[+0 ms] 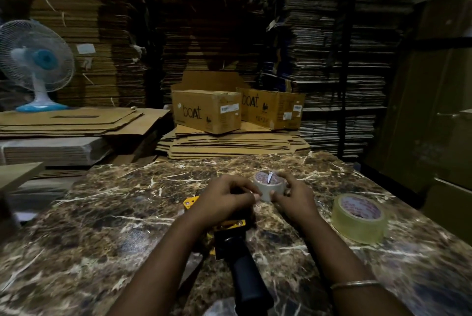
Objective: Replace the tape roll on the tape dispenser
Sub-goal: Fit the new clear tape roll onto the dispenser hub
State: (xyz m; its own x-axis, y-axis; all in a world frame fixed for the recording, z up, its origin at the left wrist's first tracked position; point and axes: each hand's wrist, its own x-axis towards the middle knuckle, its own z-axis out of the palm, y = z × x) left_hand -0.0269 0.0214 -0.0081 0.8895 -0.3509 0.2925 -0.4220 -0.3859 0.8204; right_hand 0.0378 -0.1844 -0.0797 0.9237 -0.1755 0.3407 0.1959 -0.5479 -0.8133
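Both hands meet near the middle of the marbled worktop [115,213]. The left hand [226,197] is curled closed over the yellow head of the tape dispenser [229,228], hiding most of it; the black handle runs toward the near edge between the forearms. The right hand [293,197] cups a small, nearly used tape roll [268,184], thumb and fingers wrapped around its side, and the left fingertips touch that roll too. I cannot tell whether the roll sits on the dispenser or just beside it.

A full roll of clear tape [360,217] lies flat on the worktop well to the right, apart from both hands. A thin bangle [355,284] circles the right wrist.

Beyond the far edge, flattened cartons [229,142] are piled, with two brown boxes [207,111] marked "boat" on top. A white and blue fan [35,65] stands far left on more cardboard. Tall stacks of cardboard [332,47] wall the back.
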